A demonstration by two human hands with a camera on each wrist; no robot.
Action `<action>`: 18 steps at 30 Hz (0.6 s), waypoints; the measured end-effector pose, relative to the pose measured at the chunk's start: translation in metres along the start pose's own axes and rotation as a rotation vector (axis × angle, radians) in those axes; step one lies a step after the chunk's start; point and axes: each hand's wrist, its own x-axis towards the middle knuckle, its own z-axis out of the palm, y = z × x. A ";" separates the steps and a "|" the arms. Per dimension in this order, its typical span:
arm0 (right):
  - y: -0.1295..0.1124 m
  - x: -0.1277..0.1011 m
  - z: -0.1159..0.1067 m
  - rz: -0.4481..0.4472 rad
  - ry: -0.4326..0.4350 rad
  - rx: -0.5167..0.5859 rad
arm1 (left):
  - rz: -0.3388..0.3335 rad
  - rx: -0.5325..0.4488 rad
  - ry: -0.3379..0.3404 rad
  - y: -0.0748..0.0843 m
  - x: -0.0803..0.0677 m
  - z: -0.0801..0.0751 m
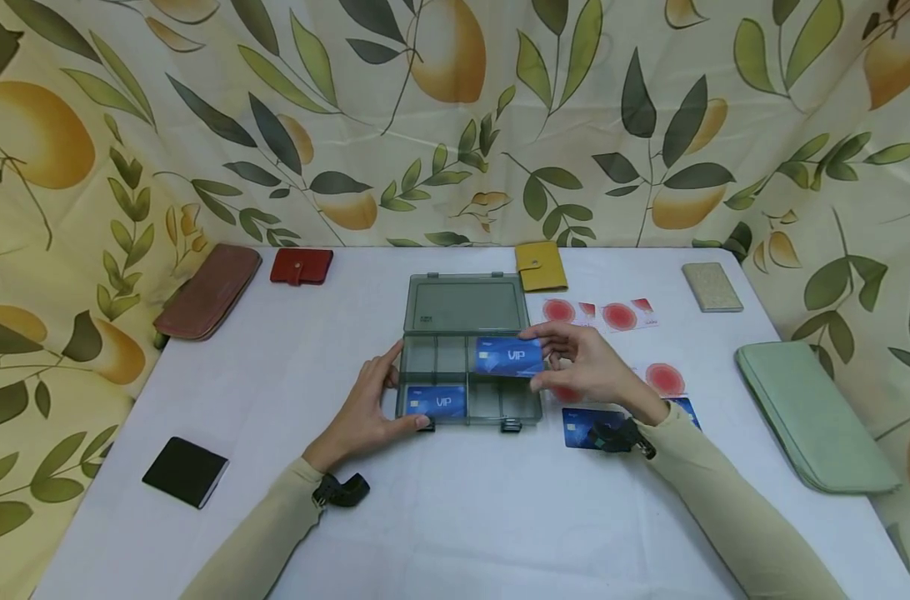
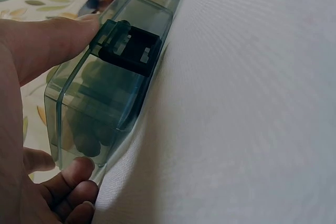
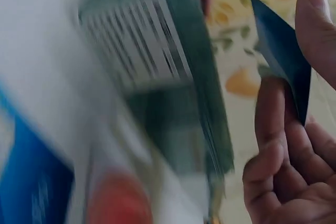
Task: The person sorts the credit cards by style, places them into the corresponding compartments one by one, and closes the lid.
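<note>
A translucent grey-green compartment box (image 1: 471, 337) lies on the table with its lid tipped back. My left hand (image 1: 372, 396) grips the box's left side, its thumb by a front latch (image 2: 128, 48). Between the thumb and fingers of my right hand (image 1: 586, 362) is a blue VIP card (image 1: 503, 357), also seen edge-on in the right wrist view as a dark blue card (image 3: 283, 51). The held card is over the right-hand compartments. Another blue VIP card (image 1: 443, 402) lies in the front left compartment. Beneath my right wrist, more blue cards (image 1: 581, 427) are partly hidden.
Cards with red circles (image 1: 620, 317) lie right of the box. Around the table are a yellow wallet (image 1: 542, 268), a red wallet (image 1: 301, 266), a brown wallet (image 1: 211, 292), a black wallet (image 1: 185, 472), a grey card holder (image 1: 712, 287) and a green wallet (image 1: 815, 417).
</note>
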 end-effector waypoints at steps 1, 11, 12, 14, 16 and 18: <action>-0.002 0.002 0.007 -0.013 -0.007 -0.012 | 0.000 0.001 0.000 0.000 0.000 0.000; -0.020 0.022 0.057 -0.228 -0.070 -0.232 | -0.009 -0.003 -0.007 0.001 0.001 -0.001; -0.021 0.024 0.060 -0.235 -0.074 -0.236 | -0.007 -0.005 -0.009 0.001 0.001 -0.001; -0.023 0.028 0.066 -0.239 -0.089 -0.246 | -0.004 -0.010 -0.011 0.001 0.001 -0.001; -0.025 0.031 0.072 -0.223 -0.107 -0.250 | 0.000 -0.009 -0.012 0.000 0.001 -0.001; -0.027 0.033 0.077 -0.203 -0.126 -0.262 | 0.001 -0.010 -0.013 0.000 0.001 -0.001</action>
